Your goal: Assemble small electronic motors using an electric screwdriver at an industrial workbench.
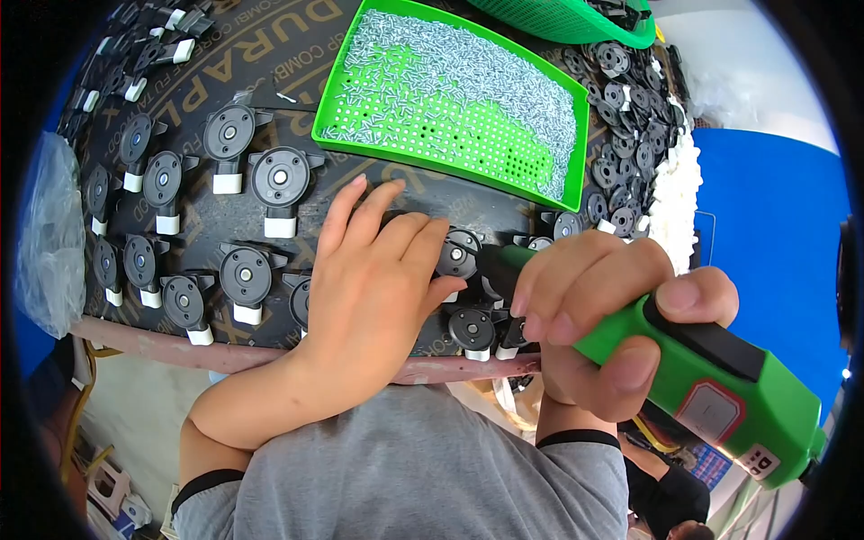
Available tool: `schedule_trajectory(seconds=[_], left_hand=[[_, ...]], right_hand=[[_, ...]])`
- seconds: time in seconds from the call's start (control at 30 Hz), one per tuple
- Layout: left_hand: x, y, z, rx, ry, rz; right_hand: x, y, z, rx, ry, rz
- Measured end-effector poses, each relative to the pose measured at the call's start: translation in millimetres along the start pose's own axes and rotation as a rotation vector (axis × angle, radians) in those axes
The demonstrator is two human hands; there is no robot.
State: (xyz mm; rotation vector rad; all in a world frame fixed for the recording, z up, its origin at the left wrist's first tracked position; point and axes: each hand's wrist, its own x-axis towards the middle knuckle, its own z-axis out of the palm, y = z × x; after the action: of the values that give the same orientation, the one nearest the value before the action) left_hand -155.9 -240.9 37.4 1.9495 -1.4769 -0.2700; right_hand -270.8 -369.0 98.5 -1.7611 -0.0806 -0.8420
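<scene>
My right hand [603, 315] is wrapped round a green and black electric screwdriver [720, 387]. Its dark nose points left, at a black round plastic part [459, 255] with a metal centre. My left hand [373, 279] lies over the board, back upward, its outer fingers stretched forward. The index finger and thumb of that hand are at the left edge of the same round part, steadying it. Whether the screwdriver's bit touches the part is hard to see. Just below sits another black round part [472, 329] with a white foot.
A green perforated tray [450, 160] of small silver screws stands beyond my hands. Several black round parts with white feet [245, 274] are laid out at left. Loose black discs [621, 153] and white pieces [679, 189] pile up at right, beside a blue surface [774, 216].
</scene>
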Motion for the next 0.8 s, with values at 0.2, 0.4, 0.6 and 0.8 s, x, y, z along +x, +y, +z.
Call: schedule_trajectory(seconds=[0.2,0.4,0.6,0.8], left_hand=[[0.3,1.7,-0.6,-0.004,-0.019,-0.026],[1.6,2.4,-1.3,0.044,-0.015,0.009],[-1.7,-1.0,5.2,0.068,0.023,-0.002],[-1.9,6.0,6.3,0.055,0.043,0.014]], right_hand=[[-0.9,-1.2,3.9,-0.015,0.059,0.032],[6.0,-0.7,2.0,0.037,-0.026,0.089],[6.8,2.2,16.2,-0.044,0.158,0.159],[20.9,-19.3,-13.4,-0.030,0.036,-0.108]])
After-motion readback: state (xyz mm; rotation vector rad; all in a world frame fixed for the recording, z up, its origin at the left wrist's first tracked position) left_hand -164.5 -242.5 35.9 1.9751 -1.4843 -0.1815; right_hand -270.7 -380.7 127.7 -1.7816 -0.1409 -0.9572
